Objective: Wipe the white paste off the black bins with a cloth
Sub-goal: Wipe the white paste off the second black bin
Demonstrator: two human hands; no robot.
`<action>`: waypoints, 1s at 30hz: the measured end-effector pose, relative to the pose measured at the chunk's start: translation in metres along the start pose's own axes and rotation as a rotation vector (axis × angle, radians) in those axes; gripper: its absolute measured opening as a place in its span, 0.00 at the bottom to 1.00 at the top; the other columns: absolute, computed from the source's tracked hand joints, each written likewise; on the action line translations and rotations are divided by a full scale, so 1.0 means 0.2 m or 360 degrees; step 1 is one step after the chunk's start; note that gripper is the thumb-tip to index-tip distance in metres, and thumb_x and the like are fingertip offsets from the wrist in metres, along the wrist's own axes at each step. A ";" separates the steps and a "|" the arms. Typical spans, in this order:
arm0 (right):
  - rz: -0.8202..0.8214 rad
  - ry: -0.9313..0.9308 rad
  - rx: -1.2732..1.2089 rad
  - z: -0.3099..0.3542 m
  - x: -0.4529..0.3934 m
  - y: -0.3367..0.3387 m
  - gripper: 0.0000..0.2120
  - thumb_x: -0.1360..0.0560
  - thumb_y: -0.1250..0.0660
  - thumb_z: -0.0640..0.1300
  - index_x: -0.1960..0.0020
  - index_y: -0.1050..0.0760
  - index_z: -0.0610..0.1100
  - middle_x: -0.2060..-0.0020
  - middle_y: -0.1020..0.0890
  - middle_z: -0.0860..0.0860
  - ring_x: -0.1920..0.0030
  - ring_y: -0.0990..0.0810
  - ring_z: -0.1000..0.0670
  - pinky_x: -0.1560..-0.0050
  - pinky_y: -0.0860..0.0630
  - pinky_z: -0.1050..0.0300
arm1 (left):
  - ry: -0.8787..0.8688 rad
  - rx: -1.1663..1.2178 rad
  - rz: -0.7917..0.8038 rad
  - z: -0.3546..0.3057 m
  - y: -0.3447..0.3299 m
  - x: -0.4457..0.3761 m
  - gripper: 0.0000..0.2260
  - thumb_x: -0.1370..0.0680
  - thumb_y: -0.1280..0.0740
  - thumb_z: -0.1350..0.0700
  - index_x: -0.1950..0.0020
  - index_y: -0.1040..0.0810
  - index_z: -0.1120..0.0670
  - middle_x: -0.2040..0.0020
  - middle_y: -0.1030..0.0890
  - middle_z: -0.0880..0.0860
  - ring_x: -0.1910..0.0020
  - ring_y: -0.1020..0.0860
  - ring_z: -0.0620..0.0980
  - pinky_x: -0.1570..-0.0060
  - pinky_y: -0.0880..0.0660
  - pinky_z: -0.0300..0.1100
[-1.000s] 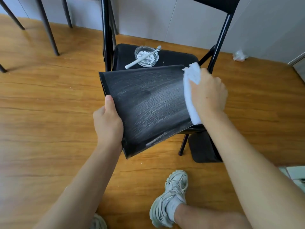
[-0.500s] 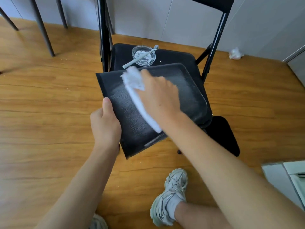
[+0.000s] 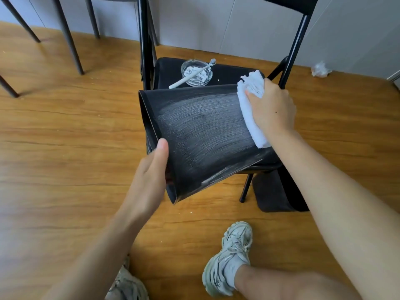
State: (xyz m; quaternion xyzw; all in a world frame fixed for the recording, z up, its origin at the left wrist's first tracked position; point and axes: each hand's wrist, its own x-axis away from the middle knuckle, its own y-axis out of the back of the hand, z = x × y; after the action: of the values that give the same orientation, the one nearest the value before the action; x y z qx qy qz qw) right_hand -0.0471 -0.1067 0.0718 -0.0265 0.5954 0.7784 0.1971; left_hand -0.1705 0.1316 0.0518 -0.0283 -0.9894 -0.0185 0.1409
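Observation:
A black bin [image 3: 201, 135] lies tilted over the front of a black folding chair, its flat face up and streaked with thin white paste. My left hand [image 3: 149, 169] grips the bin's near left edge, thumb on top. My right hand [image 3: 271, 107] presses a folded white cloth [image 3: 249, 105] against the bin's right side; part of the cloth is hidden under the hand.
On the chair seat [image 3: 229, 74] behind the bin stands a glass dish [image 3: 195, 72] of white paste with a white toothbrush [image 3: 190, 74] laid across it. Dark furniture legs [image 3: 69, 40] rise at the back left. My feet in pale sneakers [image 3: 229, 256] are below on the wood floor.
My right hand swept the cloth from the right edge to the bin's left side, then back to the right edge. The bin tipped back to show its streaked face. My left hand kept its grip.

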 end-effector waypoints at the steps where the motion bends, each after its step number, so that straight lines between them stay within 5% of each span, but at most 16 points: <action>1: -0.0008 0.0007 -0.0008 0.00 0.00 0.00 0.14 0.22 0.40 0.54 0.46 0.26 0.44 0.53 0.19 0.45 0.52 0.21 0.41 0.56 0.23 0.48 | -0.0024 -0.0065 0.0137 0.02 0.01 0.04 0.21 0.17 0.51 0.42 0.51 0.20 0.46 0.58 0.16 0.34 0.57 0.21 0.29 0.58 0.28 0.24; 4: -0.0024 0.0015 -0.0029 0.00 0.01 0.00 0.14 0.22 0.40 0.55 0.47 0.26 0.44 0.53 0.19 0.45 0.53 0.21 0.41 0.58 0.23 0.48 | -0.0063 -0.0255 0.0542 0.09 0.05 0.13 0.11 0.21 0.38 0.39 0.46 0.21 0.43 0.51 0.19 0.29 0.48 0.22 0.28 0.52 0.30 0.22; 6: -0.0026 0.0020 0.0003 0.00 0.02 0.01 0.13 0.22 0.39 0.53 0.47 0.26 0.44 0.53 0.19 0.45 0.53 0.21 0.42 0.60 0.25 0.52 | -0.0246 -0.0406 0.0642 0.17 0.06 0.13 0.19 0.25 0.36 0.39 0.38 0.23 0.44 0.42 0.19 0.35 0.41 0.23 0.35 0.45 0.28 0.29; 9: -0.0018 0.0036 0.0019 0.01 0.03 0.02 0.13 0.21 0.39 0.52 0.44 0.27 0.44 0.53 0.19 0.46 0.54 0.20 0.43 0.61 0.24 0.52 | -0.0359 -0.0455 0.0458 0.23 0.04 0.15 0.22 0.24 0.38 0.37 0.47 0.18 0.54 0.56 0.17 0.46 0.56 0.21 0.42 0.54 0.26 0.34; 11: 0.0008 0.0050 0.0017 0.00 0.03 0.03 0.13 0.21 0.39 0.52 0.44 0.27 0.44 0.53 0.19 0.46 0.54 0.21 0.43 0.62 0.26 0.53 | -0.0287 -0.0422 0.0290 0.23 0.01 0.15 0.28 0.23 0.40 0.34 0.60 0.24 0.61 0.68 0.29 0.46 0.67 0.30 0.44 0.65 0.32 0.35; 13: 0.0037 0.0049 0.0059 -0.03 0.01 0.04 0.12 0.21 0.40 0.51 0.45 0.27 0.44 0.54 0.20 0.46 0.55 0.22 0.42 0.63 0.30 0.54 | -0.0280 -0.0442 0.0175 0.21 0.00 0.15 0.24 0.25 0.40 0.38 0.66 0.29 0.59 0.71 0.35 0.45 0.70 0.35 0.43 0.69 0.36 0.35; 21: -0.0099 -0.0329 0.0049 -0.26 -0.04 0.21 0.15 0.22 0.40 0.53 0.45 0.25 0.43 0.49 0.20 0.43 0.48 0.23 0.39 0.58 0.31 0.52 | -0.0292 -0.0469 0.0242 0.19 0.03 0.13 0.18 0.25 0.40 0.42 0.68 0.33 0.54 0.72 0.37 0.44 0.71 0.37 0.43 0.70 0.39 0.36; 26: -0.0075 -0.0145 -0.0299 -0.02 -0.01 0.22 0.14 0.24 0.38 0.56 0.48 0.23 0.47 0.58 0.20 0.51 0.56 0.21 0.45 0.65 0.30 0.57 | -0.0304 -0.0530 0.0220 0.18 0.01 0.13 0.21 0.25 0.40 0.43 0.67 0.31 0.59 0.73 0.37 0.44 0.72 0.37 0.43 0.71 0.39 0.35; 30: 0.0109 0.0270 -0.0281 0.41 0.20 0.15 0.14 0.24 0.39 0.58 0.48 0.24 0.49 0.62 0.22 0.51 0.61 0.24 0.46 0.62 0.30 0.56 | -0.0331 -0.0584 0.0187 0.20 0.01 0.12 0.27 0.26 0.40 0.40 0.63 0.29 0.67 0.73 0.37 0.45 0.72 0.37 0.45 0.71 0.39 0.38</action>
State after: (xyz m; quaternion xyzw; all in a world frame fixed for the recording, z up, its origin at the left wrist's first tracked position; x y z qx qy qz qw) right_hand -0.0790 -0.0256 0.1105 -0.0891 0.5398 0.8290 0.1160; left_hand -0.2052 0.1363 0.0208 -0.1128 -0.9754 -0.1870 0.0313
